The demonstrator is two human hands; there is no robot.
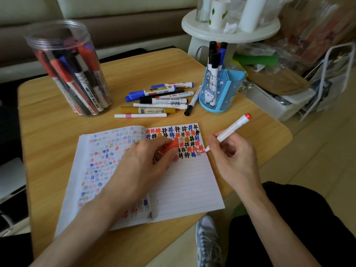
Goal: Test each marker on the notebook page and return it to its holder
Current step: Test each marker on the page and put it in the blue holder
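The person sits at the wooden table (57, 132) with the testing step in hand. The right hand (235, 157) pinches a red marker (231, 130) between thumb and fingers. Its pale tip touches the right-hand page of the open notebook (183, 189) at the end of the lowest row of hash marks, where a red stroke shows just beside the page edge. The left hand (146, 162) rests on the middle of the notebook, pinning it flat, with its fingers curled round the marker's red cap (170, 147), which pokes out toward the marks. Rows of black, blue, red and yellow hashes fill the top of that page, and the ruled lines below are bare. Beyond the notebook a loose cluster of markers (159, 101) lies on the table, between a clear jar (67, 70) crammed with markers at the far left and a blue holder (221, 93) at the far right with a few standing upright. From where I stand the mark looks unfinished, so I'd judge the next move calls for completing the hash and lifting the tip. After that, cap and tip need bringing together and pressing until the cap seats, and the marker carrying across to a holder. Which of the two is this one's home I cannot tell. The loose markers suggest plenty of the task remains.
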